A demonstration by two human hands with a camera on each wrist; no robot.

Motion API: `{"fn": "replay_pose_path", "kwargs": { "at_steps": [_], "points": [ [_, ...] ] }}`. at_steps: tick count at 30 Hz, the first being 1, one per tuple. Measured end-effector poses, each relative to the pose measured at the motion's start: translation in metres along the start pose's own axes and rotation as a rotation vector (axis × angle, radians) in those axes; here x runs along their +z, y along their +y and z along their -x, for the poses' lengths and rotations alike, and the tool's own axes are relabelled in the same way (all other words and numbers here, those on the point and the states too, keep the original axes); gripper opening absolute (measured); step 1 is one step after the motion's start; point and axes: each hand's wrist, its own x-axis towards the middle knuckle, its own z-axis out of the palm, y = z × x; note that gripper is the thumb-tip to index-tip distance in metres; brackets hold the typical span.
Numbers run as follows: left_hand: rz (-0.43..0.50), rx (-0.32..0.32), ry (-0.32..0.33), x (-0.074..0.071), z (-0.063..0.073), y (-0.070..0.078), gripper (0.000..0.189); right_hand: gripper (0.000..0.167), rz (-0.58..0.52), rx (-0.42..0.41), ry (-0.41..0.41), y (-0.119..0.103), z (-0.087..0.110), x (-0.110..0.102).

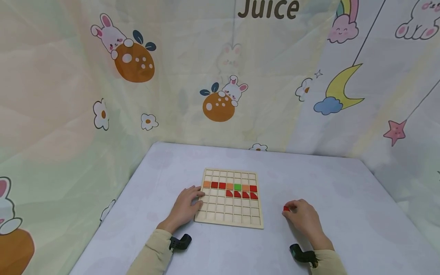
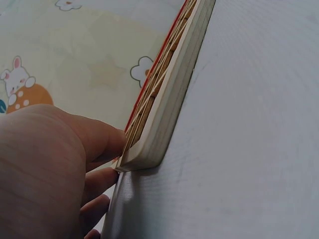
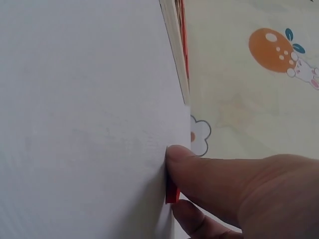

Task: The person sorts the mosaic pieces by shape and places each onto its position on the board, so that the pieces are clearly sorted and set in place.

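Note:
A pale wooden grid board (image 1: pixel 228 210) lies flat on the table, its side edge also showing in the left wrist view. One row across it holds orange, red and green square tiles (image 1: pixel 237 187); in the row nearer me, several red-and-white tiles (image 1: pixel 237 194) fill the right part. My left hand (image 1: pixel 185 206) rests against the board's left edge, thumb and fingers touching it. To the right of the board, my right hand (image 1: pixel 304 217) pinches a small red tile (image 3: pixel 171 193) between thumb and forefinger, at the table surface. The hand partly covers that tile.
The white table (image 1: pixel 165 162) reaches back to a printed cloth backdrop (image 1: pixel 182 68) with rabbits, oranges and flowers. A black wrist camera (image 1: pixel 181 242) sits on the left wrist, and a second black camera (image 1: pixel 302 255) on the right.

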Motion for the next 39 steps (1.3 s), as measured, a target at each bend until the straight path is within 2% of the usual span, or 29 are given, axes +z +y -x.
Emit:
{"fn": "replay_pose_path", "kwargs": {
  "at_steps": [23,30,39],
  "points": [
    [-0.008,-0.002,0.000,0.001,0.000,0.000,0.023,0.030,-0.080,-0.019,0.054,-0.028,-0.005,0.017],
    [0.017,-0.037,0.003,0.000,0.001,0.002,0.024,0.027,-0.069,-0.029,0.040,-0.035,-0.007,0.021],
    [0.018,-0.027,0.011,0.001,0.001,0.002,0.020,0.029,-0.050,-0.050,0.024,-0.046,-0.013,0.028]
  ]
}}
